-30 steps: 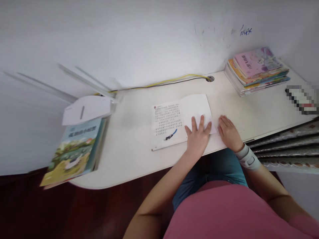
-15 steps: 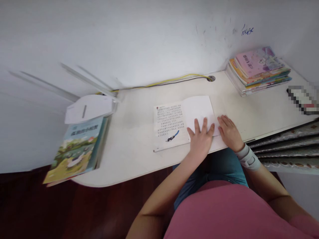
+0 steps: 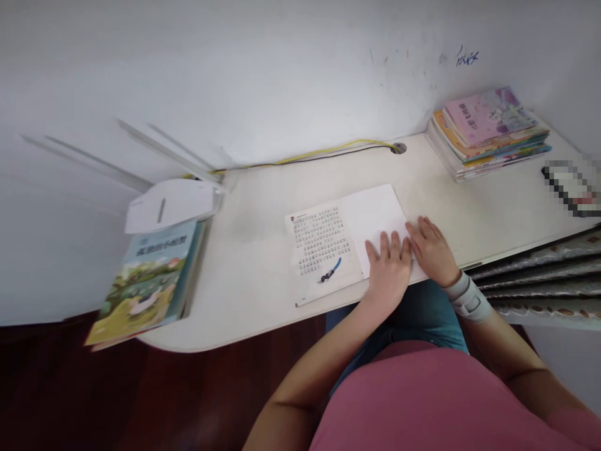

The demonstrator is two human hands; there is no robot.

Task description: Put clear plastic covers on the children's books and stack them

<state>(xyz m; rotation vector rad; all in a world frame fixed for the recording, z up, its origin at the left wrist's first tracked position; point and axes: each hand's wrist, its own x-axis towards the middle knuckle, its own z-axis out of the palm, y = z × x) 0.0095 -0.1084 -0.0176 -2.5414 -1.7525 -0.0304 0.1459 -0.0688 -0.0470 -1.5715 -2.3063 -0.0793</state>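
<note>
An open booklet (image 3: 338,241) lies on the white desk (image 3: 253,275), its left page printed with text and a small blue-and-black drawing, its right page blank. My left hand (image 3: 390,269) lies flat, fingers stretched out, on the lower right corner of the blank page. My right hand (image 3: 432,249) rests flat beside it on the page's right edge, fingers out, touching the left hand. A grey band (image 3: 467,297) wraps my right wrist.
A stack of colourful books (image 3: 491,131) sits at the desk's back right. Another book stack (image 3: 145,282) with a white lamp base (image 3: 169,203) on it lies at the left edge. A yellow cable (image 3: 310,153) runs along the wall to a desk hole (image 3: 397,148).
The booklet has turned slightly, its near left corner swinging toward the desk's front edge. My left hand has slid right and closed up against my right hand.
</note>
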